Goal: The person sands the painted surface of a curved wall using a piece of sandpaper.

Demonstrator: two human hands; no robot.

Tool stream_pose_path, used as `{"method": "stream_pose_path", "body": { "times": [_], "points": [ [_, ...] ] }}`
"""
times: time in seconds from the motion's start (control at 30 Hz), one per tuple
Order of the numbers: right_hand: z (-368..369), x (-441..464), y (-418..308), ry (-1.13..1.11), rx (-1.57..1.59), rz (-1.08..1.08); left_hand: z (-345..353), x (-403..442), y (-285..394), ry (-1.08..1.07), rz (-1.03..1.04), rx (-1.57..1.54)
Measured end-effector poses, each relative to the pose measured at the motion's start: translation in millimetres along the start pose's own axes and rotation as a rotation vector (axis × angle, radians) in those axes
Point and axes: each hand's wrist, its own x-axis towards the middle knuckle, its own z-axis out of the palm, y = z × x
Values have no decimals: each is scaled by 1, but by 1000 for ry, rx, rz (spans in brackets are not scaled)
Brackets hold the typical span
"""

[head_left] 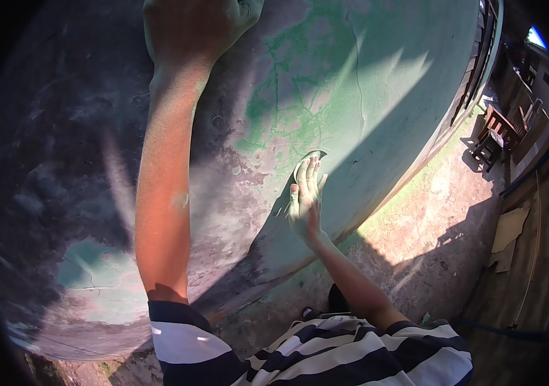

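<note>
A worn wall (300, 96) with patches of green paint and bare grey plaster fills most of the view. My left hand (200, 26) is raised at the top edge, near the wall; its fingers are mostly cut off or hidden, so what it holds, if anything, cannot be made out. Lower and to the right, my right hand (307, 196) lies against the wall with its fingers stretched out. A thin curved piece (299, 168) shows beside and behind those fingertips; whether it is loose or part of the wall is unclear.
A wooden chair (503, 128) stands on the sunlit ground at the far right. Brown flat sheets (509, 231) lean by a dark wooden surface there. Slatted bars (471, 71) run along the wall's upper right edge. Cracks and strong shadows cross the wall.
</note>
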Motion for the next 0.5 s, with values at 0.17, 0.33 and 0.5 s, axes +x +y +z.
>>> {"method": "stream_pose_path", "body": {
  "times": [0.17,0.33,0.5],
  "points": [
    [-51,109,-19,192,60,-86,-2,3,-1,-9,-1,-23],
    [-66,109,6,151,39,-258,2,2,-1,38,45,4],
    [-96,121,40,36,34,-557,-27,-4,0,-155,-37,-270]
  ]
}}
